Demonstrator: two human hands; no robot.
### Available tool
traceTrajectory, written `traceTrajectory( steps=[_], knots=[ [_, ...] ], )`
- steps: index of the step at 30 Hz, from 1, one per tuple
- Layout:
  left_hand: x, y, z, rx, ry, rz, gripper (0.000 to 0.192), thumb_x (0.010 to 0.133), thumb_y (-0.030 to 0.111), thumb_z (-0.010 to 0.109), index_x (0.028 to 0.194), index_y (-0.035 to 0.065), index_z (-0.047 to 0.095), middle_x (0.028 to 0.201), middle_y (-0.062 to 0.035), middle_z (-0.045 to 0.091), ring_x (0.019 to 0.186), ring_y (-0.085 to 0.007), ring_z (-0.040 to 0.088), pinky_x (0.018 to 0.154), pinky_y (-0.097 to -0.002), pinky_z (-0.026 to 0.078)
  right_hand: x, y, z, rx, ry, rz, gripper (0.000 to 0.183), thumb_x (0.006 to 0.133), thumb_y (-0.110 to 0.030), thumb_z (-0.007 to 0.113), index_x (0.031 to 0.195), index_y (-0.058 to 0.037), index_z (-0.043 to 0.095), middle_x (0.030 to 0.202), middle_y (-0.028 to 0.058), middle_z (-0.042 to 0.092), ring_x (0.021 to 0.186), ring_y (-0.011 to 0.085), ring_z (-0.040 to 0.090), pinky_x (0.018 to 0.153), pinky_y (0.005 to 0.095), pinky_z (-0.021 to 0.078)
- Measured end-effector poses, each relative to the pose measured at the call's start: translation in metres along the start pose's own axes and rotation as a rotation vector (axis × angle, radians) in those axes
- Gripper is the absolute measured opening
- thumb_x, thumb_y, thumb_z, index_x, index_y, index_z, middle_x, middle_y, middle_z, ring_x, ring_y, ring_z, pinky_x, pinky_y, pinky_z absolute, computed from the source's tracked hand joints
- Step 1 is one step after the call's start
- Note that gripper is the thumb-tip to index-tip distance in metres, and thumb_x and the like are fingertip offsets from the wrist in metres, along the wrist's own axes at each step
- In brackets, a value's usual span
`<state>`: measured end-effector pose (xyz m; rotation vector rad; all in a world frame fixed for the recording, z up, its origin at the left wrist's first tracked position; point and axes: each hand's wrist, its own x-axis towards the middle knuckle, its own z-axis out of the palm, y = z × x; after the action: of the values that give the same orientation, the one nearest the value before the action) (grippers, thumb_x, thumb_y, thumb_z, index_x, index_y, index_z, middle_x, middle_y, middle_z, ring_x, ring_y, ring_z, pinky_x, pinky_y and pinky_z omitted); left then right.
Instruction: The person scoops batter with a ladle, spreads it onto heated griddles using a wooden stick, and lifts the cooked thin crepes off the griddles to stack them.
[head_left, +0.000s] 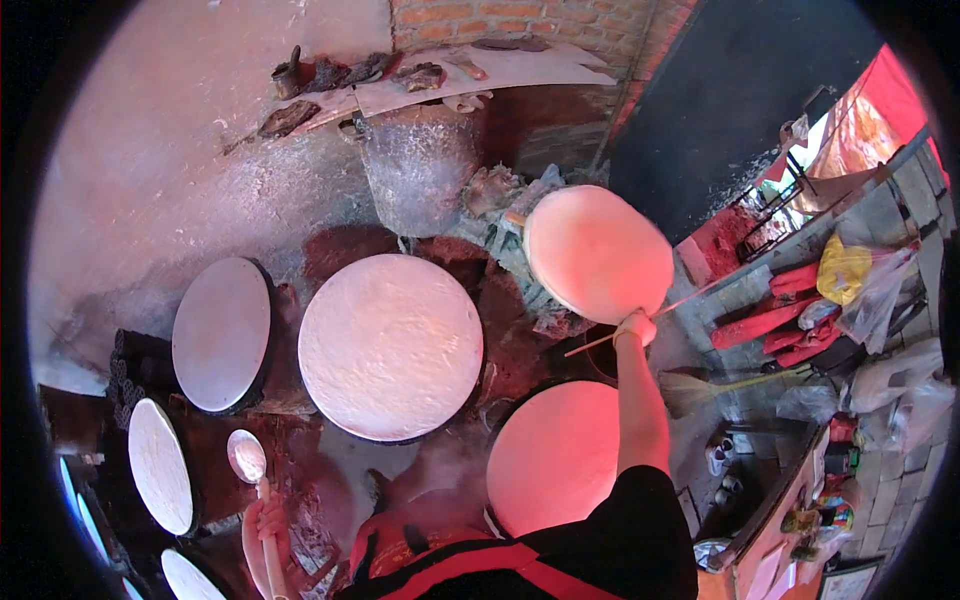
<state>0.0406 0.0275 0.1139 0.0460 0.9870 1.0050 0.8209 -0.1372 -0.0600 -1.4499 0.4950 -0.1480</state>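
Note:
In my left hand (268, 519) is the long handle of a ladle (247, 457), its bowl holding pale batter. My right hand (636, 327) grips a long thin stick (589, 348) at the near edge of a thick, pale round (600, 255); whether the fingers also touch the round cannot be seen. Between my hands, a large round griddle (390, 346) is covered with a pale, bubbly layer of batter. Below my right forearm lies another round griddle (559, 454) with a smooth pale surface, partly hidden by my arm and sleeve.
More round griddles (222, 334) (160, 466) stand at the left, near stacked honeycomb coal briquettes (131, 367). A battered metal drum (420, 169) stands below a cluttered shelf (480, 75). A broom (690, 391), red cloths (795, 315) and plastic bags (877, 300) lie at the right.

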Motion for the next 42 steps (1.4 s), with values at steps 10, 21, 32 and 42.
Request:
traceTrajectory(
  steps=[10, 21, 32, 42],
  knots=[
    [-0.159, -0.039, -0.064, -0.802, -0.17, -0.189, 0.018, 0.097, 0.01, 0.041, 0.107, -0.005, 0.045, 0.067, -0.0019, 0.042, 0.054, -0.0094, 0.04, 0.046, -0.0233, 0.038, -0.138, 0.036, -0.034, 0.193, -0.513, 0.237, 0.037, 0.091, -0.035, 0.052, 0.122, -0.0165, 0.058, 0.092, -0.0032, 0.064, 0.085, 0.0187, 0.058, 0.077, 0.0386, 0.0462],
    [-0.389, -0.176, -0.309, -1.326, -0.039, 0.548, 0.023, 0.101, 0.016, 0.039, 0.108, -0.0053, 0.044, 0.071, -0.0015, 0.041, 0.049, -0.006, 0.038, 0.037, -0.0185, 0.034, -0.675, 0.112, -0.332, -0.545, -2.735, -0.09, 0.019, 0.076, 0.005, 0.059, 0.085, -0.0085, 0.048, 0.07, -0.0016, 0.047, 0.057, 0.0119, 0.048, 0.052, 0.0274, 0.0426],
    [-0.574, -0.422, -0.734, 0.983, 1.846, 0.159, 0.043, 0.088, 0.009, 0.053, 0.132, 0.0056, 0.05, 0.103, -0.019, 0.062, 0.095, -0.0333, 0.063, 0.08, -0.044, 0.051, -0.843, 0.151, -0.752, -0.813, -3.828, -1.112, 0.03, 0.097, -0.025, 0.054, 0.119, -0.0069, 0.061, 0.066, 0.0022, 0.052, 0.059, 0.0094, 0.05, 0.055, 0.0283, 0.0441],
    [-0.507, -0.392, -0.841, -1.694, 0.489, 1.122, 0.02, 0.099, 0.02, 0.039, 0.094, 0.0032, 0.049, 0.063, -0.0058, 0.045, 0.047, -0.0137, 0.047, 0.04, -0.0257, 0.039, -0.888, 0.198, -1.018, 0.597, -3.492, -2.698, 0.065, 0.093, -0.018, 0.048, 0.151, -0.0128, 0.019, 0.094, 0.0231, 0.065, 0.078, 0.036, 0.067, 0.068, 0.0462, 0.0543]
  ],
)
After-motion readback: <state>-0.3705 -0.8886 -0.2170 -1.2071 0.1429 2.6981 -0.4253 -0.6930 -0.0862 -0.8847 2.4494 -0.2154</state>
